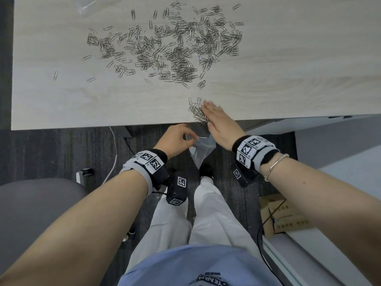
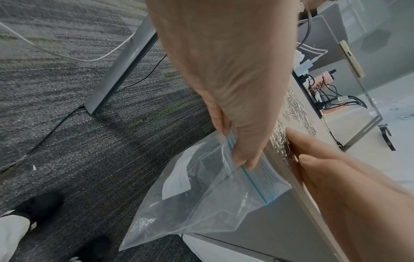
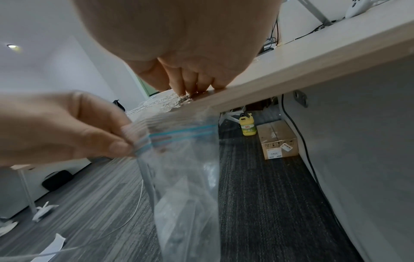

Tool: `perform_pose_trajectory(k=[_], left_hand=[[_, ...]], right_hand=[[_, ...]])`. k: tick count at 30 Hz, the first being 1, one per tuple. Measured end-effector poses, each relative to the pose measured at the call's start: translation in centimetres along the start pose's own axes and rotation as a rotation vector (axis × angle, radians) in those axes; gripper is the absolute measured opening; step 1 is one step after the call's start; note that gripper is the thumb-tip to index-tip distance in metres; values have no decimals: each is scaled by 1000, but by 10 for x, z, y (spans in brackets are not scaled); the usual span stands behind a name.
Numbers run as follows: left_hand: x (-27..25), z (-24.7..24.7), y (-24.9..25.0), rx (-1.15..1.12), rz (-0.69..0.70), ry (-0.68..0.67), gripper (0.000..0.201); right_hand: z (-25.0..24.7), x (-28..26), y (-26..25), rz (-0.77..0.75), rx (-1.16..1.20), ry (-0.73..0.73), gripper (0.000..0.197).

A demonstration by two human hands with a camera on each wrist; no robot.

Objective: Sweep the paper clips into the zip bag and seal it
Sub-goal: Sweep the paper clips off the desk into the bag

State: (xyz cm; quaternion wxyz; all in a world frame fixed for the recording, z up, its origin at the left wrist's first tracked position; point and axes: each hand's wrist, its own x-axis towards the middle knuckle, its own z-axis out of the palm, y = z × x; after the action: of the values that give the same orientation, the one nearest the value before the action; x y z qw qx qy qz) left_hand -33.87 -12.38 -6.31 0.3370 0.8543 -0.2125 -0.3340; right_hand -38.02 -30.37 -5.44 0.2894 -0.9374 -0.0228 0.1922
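Observation:
Several silver paper clips (image 1: 169, 44) lie scattered over the light wooden table (image 1: 82, 100). A small bunch of clips (image 1: 197, 112) sits at the table's front edge. My right hand (image 1: 216, 118) lies flat on the table beside that bunch, fingers straight, their tips (image 3: 197, 88) on the edge. My left hand (image 1: 175, 139) pinches the blue-striped rim of a clear zip bag (image 1: 201, 149) just below the edge. The bag (image 2: 201, 195) hangs open under the clips, its zip strip (image 3: 179, 132) against the table's side.
Dark carpet (image 1: 61, 151) lies under the table. A grey chair (image 1: 31, 213) stands at lower left and a cardboard box (image 1: 284, 215) at lower right. A yellow bottle (image 3: 247, 126) and another box (image 3: 277, 141) sit under the desk. A crumpled clear plastic (image 1: 86, 5) lies at the table's far left.

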Motion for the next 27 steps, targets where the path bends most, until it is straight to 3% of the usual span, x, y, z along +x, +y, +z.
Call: perform_pose_trajectory(k=[8,12,16,21,27], left_hand=[[2,2,-5,0,9,-4,11],[1,1,-4,-7,12,3,12],[0,1,-4,-20,8,13,11],[0,0,-4,-7,13,13,11],[-5,-7,-12,-32,-20,36,11]], right_hand=[[19,-31,-18,-36,235,-71,56],[3,-23,-17,26,327,86,55],[-18,11,-18,17,254,126,56],[-17,49,-26,-71,123,25,56],[-8,45,-18,-99,103,-16,51]])
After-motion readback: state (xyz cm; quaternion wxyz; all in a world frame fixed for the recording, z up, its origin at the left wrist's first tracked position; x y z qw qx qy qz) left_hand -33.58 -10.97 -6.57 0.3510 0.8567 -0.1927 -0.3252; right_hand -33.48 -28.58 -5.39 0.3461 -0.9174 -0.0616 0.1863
